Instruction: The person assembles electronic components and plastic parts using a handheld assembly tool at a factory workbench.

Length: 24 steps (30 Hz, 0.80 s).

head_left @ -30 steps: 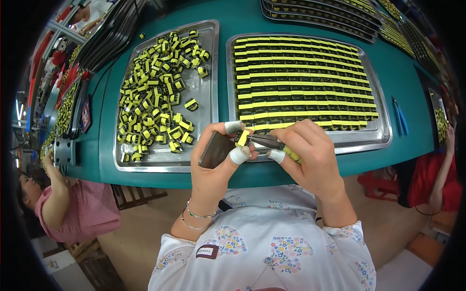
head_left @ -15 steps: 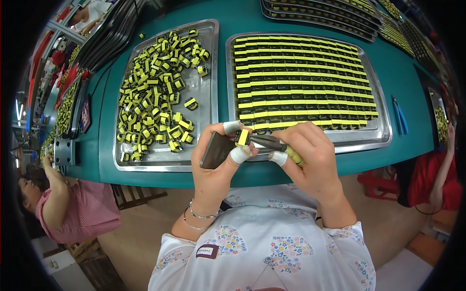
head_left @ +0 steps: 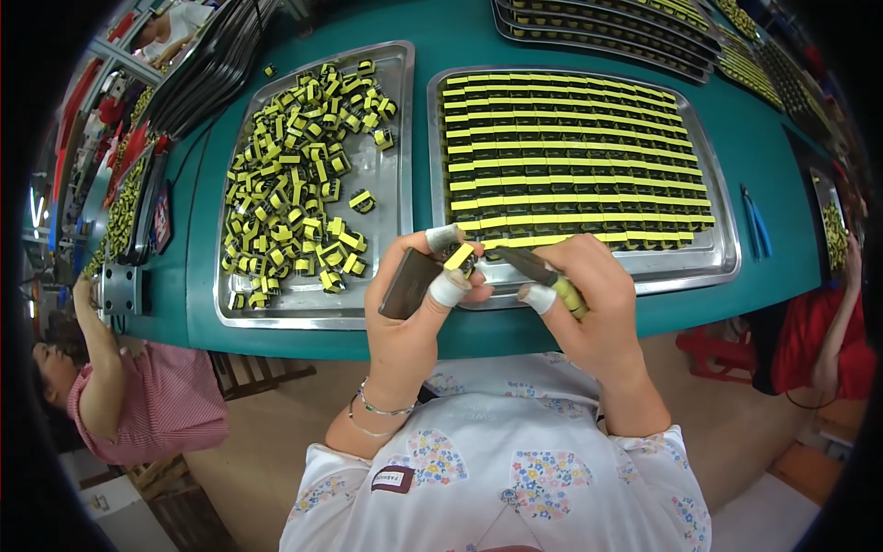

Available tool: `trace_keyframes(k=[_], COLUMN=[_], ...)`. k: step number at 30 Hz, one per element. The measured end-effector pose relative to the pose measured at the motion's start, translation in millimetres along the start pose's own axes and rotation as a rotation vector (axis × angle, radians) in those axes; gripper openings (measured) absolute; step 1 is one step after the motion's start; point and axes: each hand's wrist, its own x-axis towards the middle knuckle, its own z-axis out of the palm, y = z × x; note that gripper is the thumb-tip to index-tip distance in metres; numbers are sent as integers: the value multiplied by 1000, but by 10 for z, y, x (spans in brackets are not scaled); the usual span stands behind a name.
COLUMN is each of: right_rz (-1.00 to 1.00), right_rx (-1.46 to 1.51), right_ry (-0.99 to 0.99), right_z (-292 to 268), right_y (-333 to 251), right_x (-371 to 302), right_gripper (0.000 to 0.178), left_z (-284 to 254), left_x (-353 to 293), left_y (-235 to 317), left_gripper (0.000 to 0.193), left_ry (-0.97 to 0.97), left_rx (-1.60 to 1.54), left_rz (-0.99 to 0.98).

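Observation:
Finger and thumb of my left hand (head_left: 402,336), both tips wrapped in white tape, pinch a small black transformer with yellow tape (head_left: 459,258). A dark flat block (head_left: 406,285) also rests in this hand, against the palm. My right hand (head_left: 596,304) is closed round a tool with a dark, narrow blade-like front (head_left: 526,264) and a yellow-green wrapped handle; its exact kind is not clear. The tool's tip lies close to the transformer, and I cannot tell if they touch. Both hands are over the front edges of two metal trays.
The left metal tray (head_left: 382,225) bears a loose heap of transformers. Neat rows of them fill the right tray (head_left: 722,244). Blue-handled pliers (head_left: 758,225) lie to its right. Stacked trays (head_left: 598,39) stand behind. People sit at the left (head_left: 147,396) and right (head_left: 814,340).
The transformer has tilted in my left fingers. My right hand has drawn the tool slightly back and turned it, so its front now points more up and left.

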Motion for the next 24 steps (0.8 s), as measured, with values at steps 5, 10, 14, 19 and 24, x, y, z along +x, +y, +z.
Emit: trace_keyframes(k=[5, 10, 14, 19, 24], right_rz=[183, 179, 377, 555, 568], right_rx=[424, 666, 907, 1015, 1039], right_ry=[-9, -155, -142, -149, -108], right_z=[51, 133, 116, 106, 146], right_y=[-92, -66, -163, -102, -144], right_x=[36, 93, 99, 79, 92], right_gripper=[28, 26, 27, 26, 29], left_z=[14, 126, 79, -72, -109], left_x=[24, -3, 12, 61, 211], left_y=[52, 78, 93, 11, -40], left_gripper=[41, 43, 41, 32, 62], left_ry=[-130, -121, -144, -44, -130], left_rx=[-171, -179, -62, -41, -712], left_rz=[-164, -232, -227, 6, 94])
